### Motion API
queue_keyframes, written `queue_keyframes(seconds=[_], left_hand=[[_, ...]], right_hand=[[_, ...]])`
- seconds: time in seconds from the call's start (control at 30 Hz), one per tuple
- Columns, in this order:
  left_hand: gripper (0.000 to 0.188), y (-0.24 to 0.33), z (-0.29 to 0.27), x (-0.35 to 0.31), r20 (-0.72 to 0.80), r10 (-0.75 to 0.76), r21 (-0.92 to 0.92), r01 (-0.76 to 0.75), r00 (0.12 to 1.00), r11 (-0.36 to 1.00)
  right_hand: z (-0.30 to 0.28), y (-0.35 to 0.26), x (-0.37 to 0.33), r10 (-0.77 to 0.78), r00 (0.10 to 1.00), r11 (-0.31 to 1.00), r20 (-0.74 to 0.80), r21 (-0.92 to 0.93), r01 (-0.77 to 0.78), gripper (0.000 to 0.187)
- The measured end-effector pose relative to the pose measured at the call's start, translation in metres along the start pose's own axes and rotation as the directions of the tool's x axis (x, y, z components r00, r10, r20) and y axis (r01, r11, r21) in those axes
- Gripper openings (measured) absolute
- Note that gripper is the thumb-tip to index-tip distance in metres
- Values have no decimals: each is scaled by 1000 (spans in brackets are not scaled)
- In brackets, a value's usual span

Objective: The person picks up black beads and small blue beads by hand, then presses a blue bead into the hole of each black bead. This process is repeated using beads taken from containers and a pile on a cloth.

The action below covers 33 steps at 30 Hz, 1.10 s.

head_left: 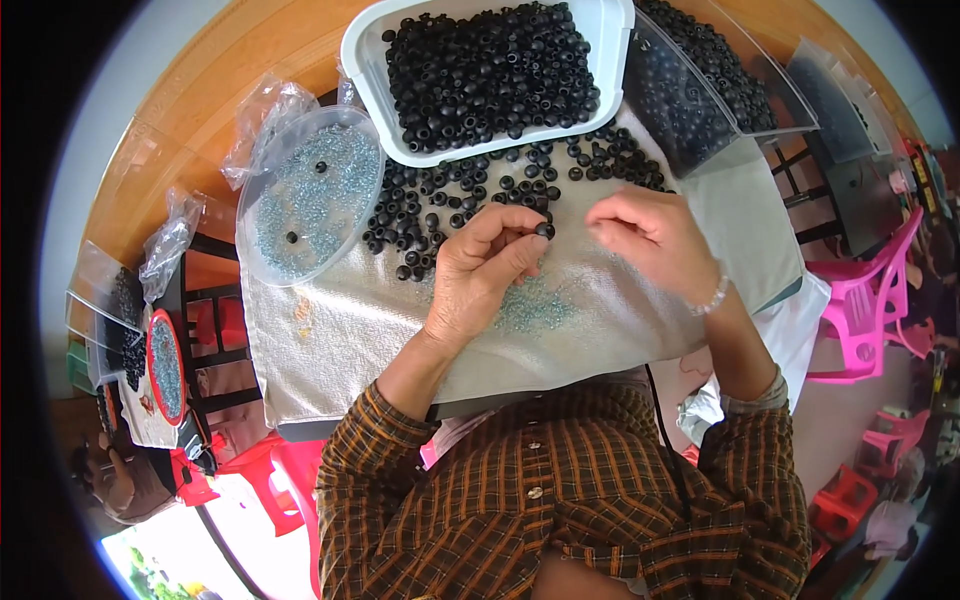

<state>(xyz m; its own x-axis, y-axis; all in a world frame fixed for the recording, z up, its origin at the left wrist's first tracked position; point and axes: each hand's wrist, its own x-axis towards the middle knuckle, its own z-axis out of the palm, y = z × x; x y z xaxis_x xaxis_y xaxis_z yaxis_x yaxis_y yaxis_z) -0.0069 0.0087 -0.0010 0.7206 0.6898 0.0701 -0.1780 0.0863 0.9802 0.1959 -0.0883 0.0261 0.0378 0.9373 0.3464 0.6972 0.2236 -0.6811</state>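
My left hand (pixel 478 262) pinches a round black bead (pixel 545 231) between thumb and fingertips, above the towel-covered table. Just to its right my right hand (pixel 658 240) is closed, thumb and forefinger together near the bead. Whatever lies between those fingertips is too small to make out. Below the hands a loose patch of tiny pale-blue beads (pixel 535 308) is spread on the cream towel (pixel 340 350). Many loose black beads (pixel 400 220) lie beyond and to the left of my left hand.
A white tub (pixel 612 70) of black beads stands at the far side. Left of it, a round clear dish (pixel 300 279) holds blue beads and a few black ones. A clear bin (pixel 740 134) with black beads is at far right. Pink chairs (pixel 860 310) stand beyond the right edge.
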Motion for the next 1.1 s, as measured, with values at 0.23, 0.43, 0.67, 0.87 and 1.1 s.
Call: queue_keyframes(seconds=[0.23, 0.43, 0.67, 0.87, 1.1], left_hand=[[16, 3, 3, 1, 44, -84, -3, 85, 995, 996], [16, 3, 2, 1, 65, -100, 15, 99, 993, 995], [16, 3, 2, 0, 102, -129, -1, 130, 986, 991], [16, 3, 1, 1, 120, -152, -13, 155, 981, 988], [16, 3, 2, 0, 136, -166, -37, 173, 977, 984]], right_hand=[[-9, 11, -34, -119, 991, 910, 56, -393, 132, 13], [-3, 10, -35, -205, 975, 871, 85, -439, 221, 11], [-3, 10, -32, -156, 983, 907, 93, -381, 180, 9], [3, -12, -14, -39, 999, 997, -35, -61, 37, 13], [10, -22, 1, -265, 956, 947, -122, -217, 235, 18]])
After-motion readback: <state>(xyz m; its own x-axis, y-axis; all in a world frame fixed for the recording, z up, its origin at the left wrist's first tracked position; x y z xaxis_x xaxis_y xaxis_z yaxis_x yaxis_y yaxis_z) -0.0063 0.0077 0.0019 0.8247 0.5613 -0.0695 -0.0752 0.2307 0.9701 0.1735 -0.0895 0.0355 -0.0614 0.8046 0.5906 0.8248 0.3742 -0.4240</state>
